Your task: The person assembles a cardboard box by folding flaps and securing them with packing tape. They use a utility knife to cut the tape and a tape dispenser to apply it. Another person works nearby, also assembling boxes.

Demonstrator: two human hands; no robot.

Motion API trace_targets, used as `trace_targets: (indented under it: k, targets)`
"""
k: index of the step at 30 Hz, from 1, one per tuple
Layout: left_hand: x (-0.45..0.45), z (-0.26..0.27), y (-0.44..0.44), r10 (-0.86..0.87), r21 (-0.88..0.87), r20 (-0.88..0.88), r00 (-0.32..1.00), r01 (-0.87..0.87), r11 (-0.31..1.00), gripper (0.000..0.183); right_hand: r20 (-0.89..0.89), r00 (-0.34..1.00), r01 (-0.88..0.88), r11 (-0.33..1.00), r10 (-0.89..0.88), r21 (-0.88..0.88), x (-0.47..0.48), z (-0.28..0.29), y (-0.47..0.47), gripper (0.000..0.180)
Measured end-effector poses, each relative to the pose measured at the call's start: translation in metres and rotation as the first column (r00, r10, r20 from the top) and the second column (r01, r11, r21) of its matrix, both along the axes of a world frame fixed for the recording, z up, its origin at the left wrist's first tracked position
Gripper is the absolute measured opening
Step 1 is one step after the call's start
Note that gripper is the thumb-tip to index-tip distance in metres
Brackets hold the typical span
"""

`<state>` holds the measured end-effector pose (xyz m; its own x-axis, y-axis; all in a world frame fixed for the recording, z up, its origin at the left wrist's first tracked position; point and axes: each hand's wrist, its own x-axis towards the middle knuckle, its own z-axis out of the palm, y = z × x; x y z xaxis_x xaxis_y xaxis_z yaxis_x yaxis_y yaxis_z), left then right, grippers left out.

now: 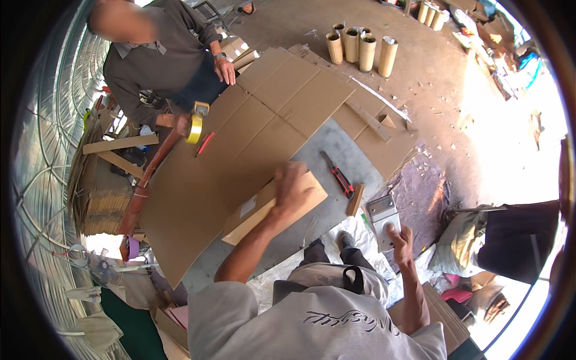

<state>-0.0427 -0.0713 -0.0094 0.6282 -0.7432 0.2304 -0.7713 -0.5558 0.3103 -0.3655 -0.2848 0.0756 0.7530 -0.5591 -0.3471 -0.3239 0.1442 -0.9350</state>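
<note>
In the head view, a long closed cardboard box (256, 215) bearing a label lies on the grey tabletop (310, 220), against a large cardboard sheet (216, 180). Over the box's top is my left hand (290, 189), blurred; whether its fingers grip anything cannot be told. My right hand (400, 245), off the table's right side, grips a flat metal tool (384, 220) with two bolts or screws at its far end. A red and black utility knife (339, 177) with its blade out rests on the tabletop near a small cardboard strip (356, 200).
Across the table a co-worker (157, 63) holds a tape dispenser with yellow tape (195, 128). A red pen-like tool (204, 144) lies on the sheet. A wooden strip (367, 119) rests on cardboard at the far right. Several upright tubes (360, 49) stand on the floor beyond.
</note>
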Motion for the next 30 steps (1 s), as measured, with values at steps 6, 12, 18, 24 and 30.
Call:
trace_targets:
  k: [6, 12, 18, 24, 30]
  targets:
    - [0.01, 0.01, 0.106, 0.35, 0.43, -0.354, 0.867, -0.182, 0.884, 0.06, 0.046, 0.992, -0.123, 0.992, 0.121, 0.03, 0.027, 0.009, 0.0, 0.061]
    - [-0.026, 0.008, 0.117, 0.346, 0.213, -0.323, 0.881, -0.288, 0.934, 0.061, 0.13, 0.951, -0.284, 0.959, 0.282, -0.003, 0.035, 0.026, 0.003, 0.065]
    - [-0.039, 0.021, 0.108, 0.377, 0.261, -0.129, 0.917, -0.336, 0.905, 0.074, 0.296, 0.867, -0.37, 0.915, 0.402, -0.157, 0.027, 0.049, 0.0, 0.068]
    - [-0.094, 0.084, 0.02, -0.361, -0.44, -0.897, 0.254, -0.461, 0.77, 0.067, 0.212, 0.859, -0.43, 0.882, 0.465, -0.193, 0.035, 0.049, 0.006, 0.066]
    - [-0.108, 0.112, 0.0, -0.337, -0.287, -0.941, -0.02, -0.479, 0.83, 0.038, 0.058, 0.844, -0.51, 0.831, 0.533, -0.222, 0.056, 0.025, 0.029, 0.064]
